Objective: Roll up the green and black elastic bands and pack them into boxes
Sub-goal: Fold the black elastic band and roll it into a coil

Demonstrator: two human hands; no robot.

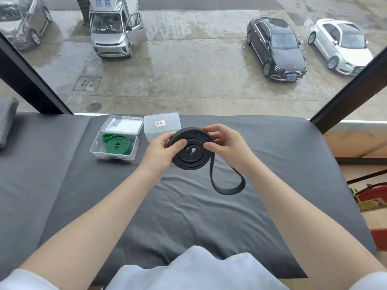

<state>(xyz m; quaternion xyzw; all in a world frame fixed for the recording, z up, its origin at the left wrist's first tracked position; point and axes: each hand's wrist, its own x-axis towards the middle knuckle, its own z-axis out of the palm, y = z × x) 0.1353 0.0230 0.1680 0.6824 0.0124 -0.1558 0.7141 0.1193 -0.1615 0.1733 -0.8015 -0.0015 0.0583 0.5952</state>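
A black elastic band point(191, 150) is wound into a flat coil that I hold above the grey-covered table point(188, 206). My left hand point(162, 152) pinches the coil's left side, thumb on top. My right hand point(225, 141) grips its right edge. A loose loop of the black band hangs down to the right and rests on the cloth. The green band point(117, 145) lies rolled inside an open clear box point(95, 146) at the left. A closed clear box point(162, 126) with a small label stands just behind the coil.
A large window point(188, 59) with dark slanted frames runs behind the table, with parked cars outside. Folded grey cloth point(6, 120) lies at the far left. Red items point(372, 195) sit beyond the table's right edge. My white clothing point(199, 268) is at the near edge.
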